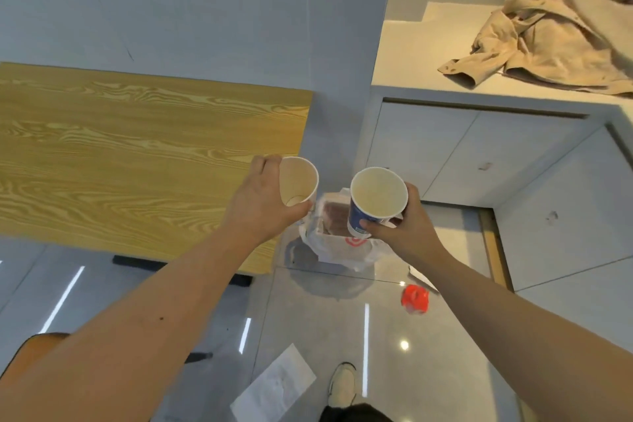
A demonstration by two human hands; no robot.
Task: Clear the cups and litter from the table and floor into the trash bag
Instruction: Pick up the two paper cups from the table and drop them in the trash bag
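My left hand (257, 202) grips a white paper cup (298, 181), tilted with its mouth toward me, just past the right end of the wooden table (137, 154). My right hand (400, 226) holds a blue-and-white paper cup (376, 195), also empty. Both cups hover above a white plastic trash bag (339, 247) that stands open on the floor with brown packaging inside. On the floor tiles lie a red crumpled wrapper (415, 298) to the bag's right and a white sheet of paper (274, 387) nearer to me.
A beige jacket (555, 31) lies on a white counter (404, 58) at the upper right, with cabinet doors below. An orange chair seat (30, 356) shows at the lower left. My shoe (342, 384) stands on the glossy grey floor beside the paper.
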